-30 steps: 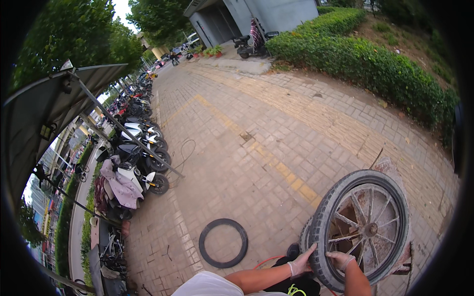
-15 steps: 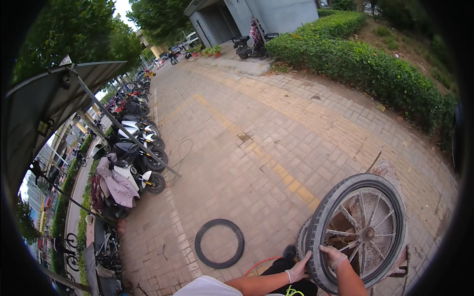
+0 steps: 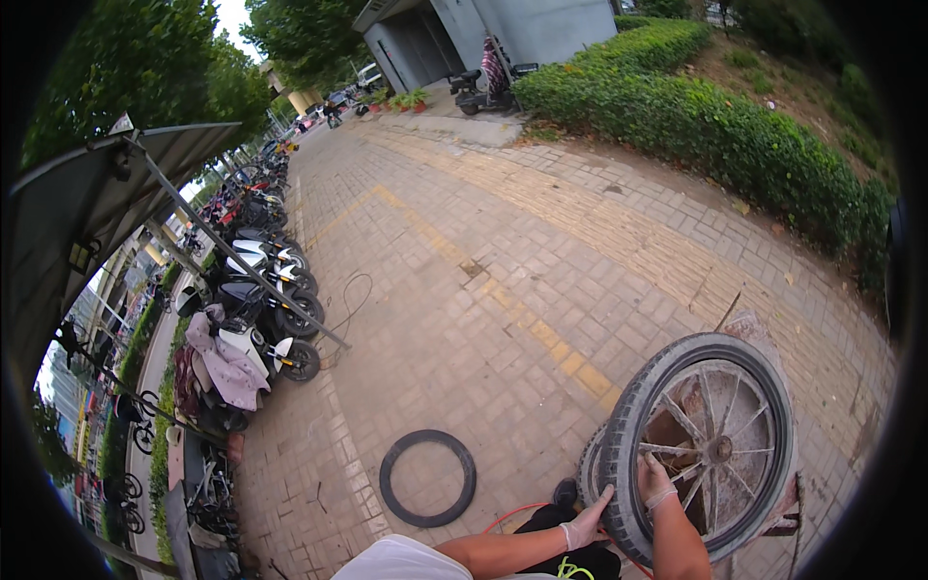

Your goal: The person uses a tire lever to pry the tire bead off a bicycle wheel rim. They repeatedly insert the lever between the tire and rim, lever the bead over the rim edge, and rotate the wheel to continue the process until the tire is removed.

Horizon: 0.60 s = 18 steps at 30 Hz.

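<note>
A dusty spoked wheel (image 3: 709,425) with a black tyre (image 3: 630,440) stands tilted at the lower right. My left hand (image 3: 585,523), in a thin pale glove, presses against the tyre's outer tread, its thumb pointing up. On the inner side my right hand (image 3: 657,481), gloved likewise, curls its fingers at the tyre's edge by the rim. Both hands grip the tyre from opposite sides, low on its left part. Part of a second tyre (image 3: 588,466) shows behind the wheel. The left fingers are partly hidden behind the tyre.
A loose black tyre (image 3: 428,478) lies flat on the brick paving, left of my arms. An orange-red hose (image 3: 512,513) runs near my dark shoe (image 3: 565,493). Parked scooters (image 3: 275,290) line the left under a canopy (image 3: 106,184); a hedge (image 3: 677,121) borders the right.
My right hand has slid a little upward along the inner edge of the tyre. My left hand stays at the tread, slightly shifted. The view has moved a little.
</note>
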Each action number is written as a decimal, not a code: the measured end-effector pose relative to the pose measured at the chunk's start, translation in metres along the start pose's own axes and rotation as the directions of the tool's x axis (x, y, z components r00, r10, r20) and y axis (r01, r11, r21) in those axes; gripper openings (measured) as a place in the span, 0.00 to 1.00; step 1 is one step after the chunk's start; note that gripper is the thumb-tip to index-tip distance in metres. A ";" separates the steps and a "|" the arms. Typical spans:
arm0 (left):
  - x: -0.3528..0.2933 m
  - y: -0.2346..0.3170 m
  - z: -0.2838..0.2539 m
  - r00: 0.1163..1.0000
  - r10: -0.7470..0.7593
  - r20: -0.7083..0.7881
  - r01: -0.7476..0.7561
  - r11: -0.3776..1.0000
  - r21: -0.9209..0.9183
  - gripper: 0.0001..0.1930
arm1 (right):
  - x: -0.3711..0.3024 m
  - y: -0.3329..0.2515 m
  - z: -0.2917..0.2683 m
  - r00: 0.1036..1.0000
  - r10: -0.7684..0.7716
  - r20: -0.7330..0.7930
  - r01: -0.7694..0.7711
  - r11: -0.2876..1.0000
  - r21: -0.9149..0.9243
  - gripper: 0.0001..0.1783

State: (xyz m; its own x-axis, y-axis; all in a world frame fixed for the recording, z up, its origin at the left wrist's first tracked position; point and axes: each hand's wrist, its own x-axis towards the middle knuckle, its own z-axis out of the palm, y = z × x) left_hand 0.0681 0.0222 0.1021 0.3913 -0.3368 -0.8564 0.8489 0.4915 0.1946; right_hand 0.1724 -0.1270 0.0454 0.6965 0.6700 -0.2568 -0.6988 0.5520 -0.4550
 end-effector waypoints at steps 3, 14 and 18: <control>-0.001 0.002 -0.001 0.999 -0.004 0.045 0.004 1.000 0.006 0.54 | -0.001 -0.006 0.001 0.992 0.083 -0.092 -0.090 0.993 -0.077 0.36; 0.033 0.007 -0.025 0.995 -0.088 0.054 0.094 0.990 -0.107 0.48 | -0.063 -0.008 -0.023 0.781 0.597 -0.185 -0.621 0.775 -0.120 0.38; 0.031 0.008 -0.023 0.994 -0.104 0.022 0.105 0.989 -0.102 0.48 | -0.047 -0.007 -0.016 0.885 0.462 -0.062 -0.465 0.884 -0.054 0.42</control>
State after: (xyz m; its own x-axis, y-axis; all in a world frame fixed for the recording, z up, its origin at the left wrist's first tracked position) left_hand 0.0788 0.0342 0.0664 0.3089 -0.4035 -0.8613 0.8447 0.5326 0.0535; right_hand 0.1466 -0.1705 0.0467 0.3035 0.8171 -0.4900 -0.9326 0.1493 -0.3286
